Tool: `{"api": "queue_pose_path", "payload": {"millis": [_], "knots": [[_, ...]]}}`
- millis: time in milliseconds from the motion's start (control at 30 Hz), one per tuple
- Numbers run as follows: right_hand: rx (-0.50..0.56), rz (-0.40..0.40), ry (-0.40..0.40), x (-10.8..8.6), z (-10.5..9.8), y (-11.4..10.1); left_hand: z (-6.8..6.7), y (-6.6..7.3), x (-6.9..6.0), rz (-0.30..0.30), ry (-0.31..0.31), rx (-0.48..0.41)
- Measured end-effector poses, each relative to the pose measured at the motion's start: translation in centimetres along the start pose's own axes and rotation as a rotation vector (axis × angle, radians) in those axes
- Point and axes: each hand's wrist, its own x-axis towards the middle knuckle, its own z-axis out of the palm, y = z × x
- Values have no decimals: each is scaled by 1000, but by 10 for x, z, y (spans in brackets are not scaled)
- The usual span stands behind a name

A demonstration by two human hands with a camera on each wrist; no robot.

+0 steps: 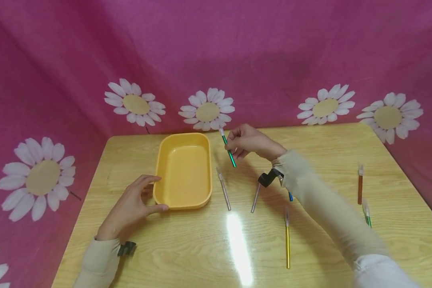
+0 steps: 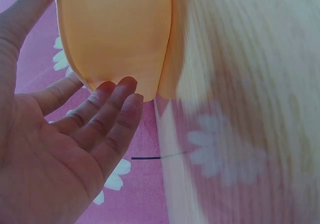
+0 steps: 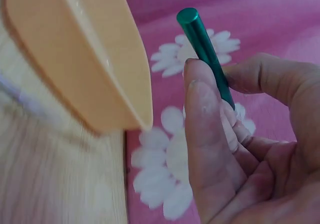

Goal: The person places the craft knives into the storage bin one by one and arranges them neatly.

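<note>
In the head view my right hand [image 1: 250,142] pinches a green metallic pen [image 1: 229,152] with a pale cap. It is raised beside the right edge of the yellow tray [image 1: 208,172]. The right wrist view shows thumb and fingers around the pen's green barrel [image 3: 202,43], flat end upward. My left hand [image 1: 133,204] is at the tray's near left corner, thumb and index finger touching its rim. In the left wrist view the other fingers [image 2: 107,116] extend loosely, with the palm visible. The tray's visible inside holds nothing.
Right of the tray lie a silver pen [image 1: 225,194] and another thin silver one [image 1: 255,198]. A blue pen [image 1: 290,196] is partly under the right forearm. Farther right are a yellow pen [image 1: 287,244], a brown pen [image 1: 360,188] and another green pen [image 1: 367,214]. Pink flowered cloth [image 1: 266,72] hangs behind.
</note>
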Motion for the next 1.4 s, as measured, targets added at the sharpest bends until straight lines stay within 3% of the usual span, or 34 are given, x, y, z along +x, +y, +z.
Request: {"api": "queue_pose_path", "payload": {"millis": [300,633,933,1200,1400], "knots": [[93,0,-41,20,37,-15,1,2,2,-26,-9,1],[145,-21,-51,47,62,-26,0,1,3,2,-15,5],[215,45,-53,75,90,-33,0,0,1,-36,-21,-2],[208,136,-58,88,114,-31,1,0,1,-15,-11,7],[154,136,-60,94,127,-26,0,0,1,-28,-15,11]]}}
